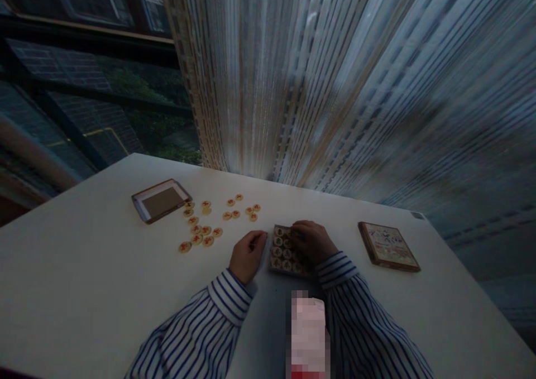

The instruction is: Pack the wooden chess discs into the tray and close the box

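A small tray (293, 273) holds rows of round wooden Chinese chess pieces (287, 254) with dark characters. My right hand (312, 240) reaches over the tray's right side with its fingers bent down onto the pieces. Its fingertips are in shadow, and it covers part of the rows. Just left of the tray is my left hand (248, 256), fingers curled together. Whatever it may hold is too small to make out. Loose red-marked Chinese chess pieces (206, 230) lie scattered on the table beyond my left hand, some touching each other.
An open shallow box part (161, 201) lies at the back left, with a piece against its right edge. On the right is a flat box (389, 246) with a printed top. The white table (104, 267) ends at a striped curtain (268, 89) and a window.
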The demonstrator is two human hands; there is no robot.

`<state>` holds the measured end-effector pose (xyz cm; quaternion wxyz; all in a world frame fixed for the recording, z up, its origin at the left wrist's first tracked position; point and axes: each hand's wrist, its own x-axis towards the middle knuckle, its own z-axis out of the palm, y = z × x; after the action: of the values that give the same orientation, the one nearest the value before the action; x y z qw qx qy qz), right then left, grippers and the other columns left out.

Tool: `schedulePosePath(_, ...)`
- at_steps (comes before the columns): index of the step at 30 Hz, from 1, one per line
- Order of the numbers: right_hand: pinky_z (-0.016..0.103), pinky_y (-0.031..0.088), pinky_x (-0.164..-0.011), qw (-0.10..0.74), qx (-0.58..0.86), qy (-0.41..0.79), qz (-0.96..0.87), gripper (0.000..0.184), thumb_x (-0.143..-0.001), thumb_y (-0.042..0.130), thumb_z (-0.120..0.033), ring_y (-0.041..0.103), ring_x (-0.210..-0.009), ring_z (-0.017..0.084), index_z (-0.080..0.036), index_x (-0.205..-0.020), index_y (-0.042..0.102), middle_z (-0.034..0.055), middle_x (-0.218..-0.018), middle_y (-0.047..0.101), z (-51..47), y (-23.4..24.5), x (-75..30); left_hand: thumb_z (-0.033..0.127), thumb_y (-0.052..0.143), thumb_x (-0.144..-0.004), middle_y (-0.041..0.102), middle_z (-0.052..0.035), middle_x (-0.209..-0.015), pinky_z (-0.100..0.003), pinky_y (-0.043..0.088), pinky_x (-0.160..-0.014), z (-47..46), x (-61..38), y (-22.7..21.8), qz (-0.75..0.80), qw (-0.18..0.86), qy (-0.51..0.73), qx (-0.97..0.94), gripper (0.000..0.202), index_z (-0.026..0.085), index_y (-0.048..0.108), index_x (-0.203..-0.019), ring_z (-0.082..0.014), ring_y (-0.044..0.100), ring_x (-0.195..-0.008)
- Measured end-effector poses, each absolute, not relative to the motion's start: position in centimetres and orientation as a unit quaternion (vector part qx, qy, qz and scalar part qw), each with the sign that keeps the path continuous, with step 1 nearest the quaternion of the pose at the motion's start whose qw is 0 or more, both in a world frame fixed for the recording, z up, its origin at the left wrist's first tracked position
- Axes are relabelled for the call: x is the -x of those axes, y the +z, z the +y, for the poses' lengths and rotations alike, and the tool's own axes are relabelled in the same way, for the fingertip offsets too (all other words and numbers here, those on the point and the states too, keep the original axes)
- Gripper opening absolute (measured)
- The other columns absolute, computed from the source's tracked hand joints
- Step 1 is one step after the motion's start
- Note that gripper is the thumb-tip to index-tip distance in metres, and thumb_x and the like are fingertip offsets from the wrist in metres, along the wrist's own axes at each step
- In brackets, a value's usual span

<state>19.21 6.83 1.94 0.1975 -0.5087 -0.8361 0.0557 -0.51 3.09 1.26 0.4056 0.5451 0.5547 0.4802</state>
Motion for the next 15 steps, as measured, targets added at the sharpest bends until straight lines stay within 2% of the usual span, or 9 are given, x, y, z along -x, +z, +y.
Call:
schedulePosePath(6,0.033,0.043,-0.079,0.204,0.507,0.054,-0.836,0.017,-0.078,0.056,-0.029,0.058,-0.087,0.019,-0.022,-0.09,0.065,0.0053,-0.097,0.066,6.87,1.81,-19.24,0.039,0.051,-0.074,0.068,-0.0043,-0.077,-0.029,0.047,-0.068,2.97,0.49,1.56,0.56,0.408,0.479,-0.54,0.026,0.017,0.064,-0.078,-0.0171,0.061,-0.071)
schedulePosePath(15,0.035,0.043,-0.081,0.189,0.515,0.061,-0.834,0.02,-0.074,0.058,-0.025,0.058,-0.09,0.02,-0.021,-0.093,0.065,0.0057,-0.099,0.066,6.91,1.82,-19.28,0.039,0.05,-0.075,0.068,-0.0046,-0.078,-0.03,0.046,-0.069,3.03,0.56,1.26,0.565,0.401,0.468,-0.548,0.028,0.016,0.064,-0.082,-0.0175,0.061,-0.071)
